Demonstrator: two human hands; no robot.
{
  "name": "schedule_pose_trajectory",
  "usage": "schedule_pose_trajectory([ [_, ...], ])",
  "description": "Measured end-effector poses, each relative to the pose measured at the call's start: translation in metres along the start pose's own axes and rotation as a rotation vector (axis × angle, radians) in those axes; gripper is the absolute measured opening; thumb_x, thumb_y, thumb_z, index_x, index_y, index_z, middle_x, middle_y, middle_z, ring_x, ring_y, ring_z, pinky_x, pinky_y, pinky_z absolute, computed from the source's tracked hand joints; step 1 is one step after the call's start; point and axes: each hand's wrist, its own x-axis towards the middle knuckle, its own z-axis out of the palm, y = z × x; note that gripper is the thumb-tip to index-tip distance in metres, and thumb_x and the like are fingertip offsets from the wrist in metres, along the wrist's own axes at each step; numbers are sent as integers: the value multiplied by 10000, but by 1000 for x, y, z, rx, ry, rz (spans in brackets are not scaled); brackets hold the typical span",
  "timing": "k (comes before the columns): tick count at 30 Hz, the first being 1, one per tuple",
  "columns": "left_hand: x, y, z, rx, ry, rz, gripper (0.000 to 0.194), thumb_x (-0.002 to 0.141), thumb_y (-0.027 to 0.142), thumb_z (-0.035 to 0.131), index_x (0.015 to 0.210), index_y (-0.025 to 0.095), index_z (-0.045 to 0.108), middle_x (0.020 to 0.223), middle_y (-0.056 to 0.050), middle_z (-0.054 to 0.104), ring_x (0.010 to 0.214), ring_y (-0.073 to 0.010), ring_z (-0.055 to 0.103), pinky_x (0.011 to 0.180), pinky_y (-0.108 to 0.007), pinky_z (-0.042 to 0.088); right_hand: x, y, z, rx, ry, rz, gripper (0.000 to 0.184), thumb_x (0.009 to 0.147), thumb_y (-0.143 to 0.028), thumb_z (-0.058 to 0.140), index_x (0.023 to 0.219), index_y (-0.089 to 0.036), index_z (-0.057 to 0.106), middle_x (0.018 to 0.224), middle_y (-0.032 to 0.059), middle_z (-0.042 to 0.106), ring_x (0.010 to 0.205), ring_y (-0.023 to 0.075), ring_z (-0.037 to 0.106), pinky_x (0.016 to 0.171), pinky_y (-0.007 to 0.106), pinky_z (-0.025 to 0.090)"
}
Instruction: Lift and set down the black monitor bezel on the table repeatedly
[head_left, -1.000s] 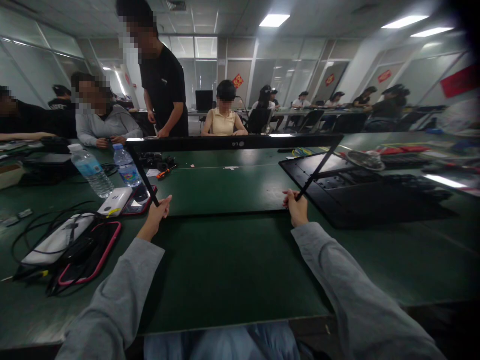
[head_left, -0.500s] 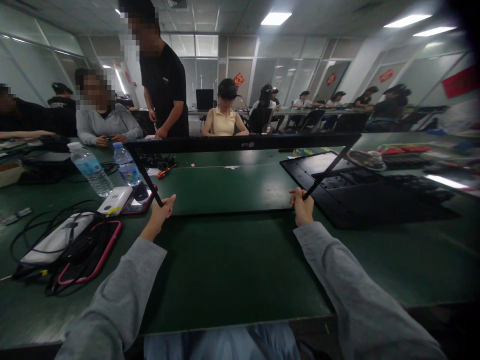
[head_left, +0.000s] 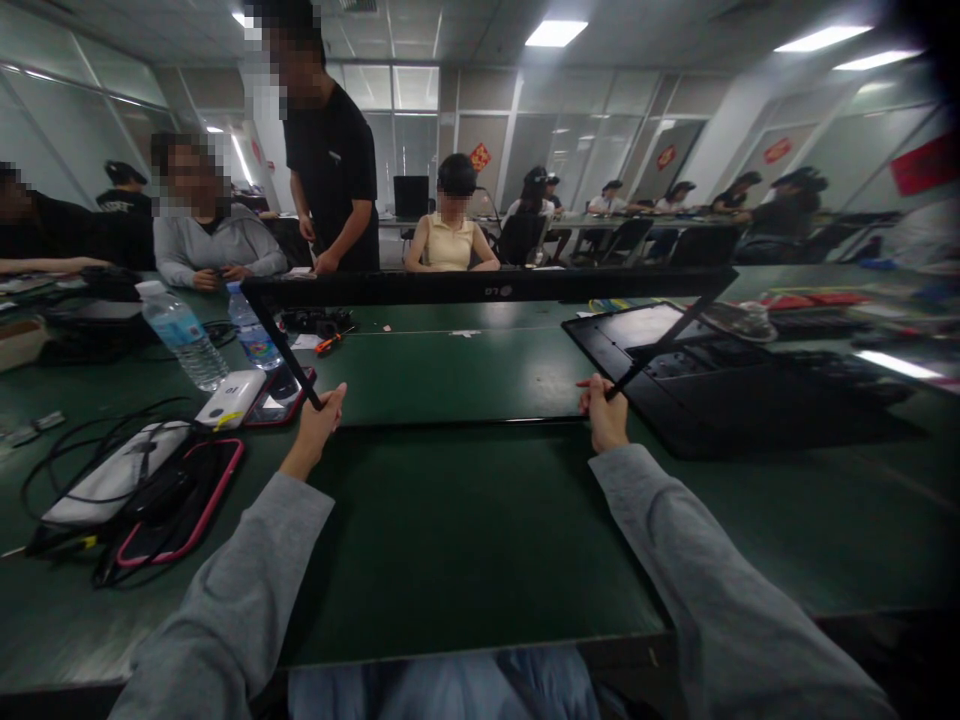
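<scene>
Two hands hold up a thin black frame (head_left: 487, 287) over the green table (head_left: 465, 540).

The left hand (head_left: 319, 425) pinches the frame's left corner, fingers closed. The right hand (head_left: 602, 412) grips the right corner the same way, likely keeping it level. Bottles (head_left: 184, 340) and phones crowd the left; a black panel (head_left: 720, 385) lies just right. The middle is bare.

Open-plan room, glass partition walls (head_left: 390, 130) at the back, red paper decorations (head_left: 480, 157) on them. Tiled ceiling with lit panel lights (head_left: 555, 33). Long green tables (head_left: 465, 540) in rows, office chairs (head_left: 517, 240) well beyond the fingers. Seated people (head_left: 450, 235) along far tables, one standing (head_left: 330, 170).
</scene>
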Motion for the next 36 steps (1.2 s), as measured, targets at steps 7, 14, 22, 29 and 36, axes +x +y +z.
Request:
schedule_pose_trajectory([
  [7, -3, 5, 2, 32, -3, -26, 493, 757, 579, 676, 527, 207, 450, 447, 51, 410, 369, -57, 366, 385, -207, 267, 0, 8, 1, 2, -11, 33, 556, 822, -748, 574, 784, -194, 612, 507, -65, 429, 454, 91, 423, 458, 244, 342],
  [14, -2, 1, 1, 32, -6, -7, 505, 770, 600, 664, 531, 208, 455, 439, 55, 400, 364, -59, 363, 382, -206, 259, 0, 7, 1, 17, 1, 23, 573, 812, -765, 581, 770, -194, 614, 495, -63, 430, 456, 88, 424, 454, 237, 341],
  [22, 1, -2, -1, 60, -27, -16, 501, 779, 590, 662, 525, 205, 466, 430, 44, 417, 369, -62, 372, 398, -208, 277, -1, 5, 2, 3, -22, 48, 574, 792, -768, 593, 761, -195, 611, 510, -48, 469, 465, 89, 451, 453, 231, 368],
  [29, 0, 0, -1, 34, -61, -38, 455, 784, 585, 656, 567, 197, 557, 423, 46, 416, 384, -82, 396, 436, -225, 323, -1, 3, 3, -27, -1, 96, 556, 787, -752, 602, 745, -198, 613, 530, -38, 505, 473, 97, 493, 457, 233, 406],
  [36, -3, 8, 0, -42, -109, -70, 512, 725, 671, 704, 683, 161, 689, 516, 15, 527, 488, -109, 517, 521, -244, 418, 1, 9, -1, -22, -36, 84, 586, 781, -762, 603, 773, -178, 641, 563, -28, 536, 493, 98, 527, 486, 241, 428],
])
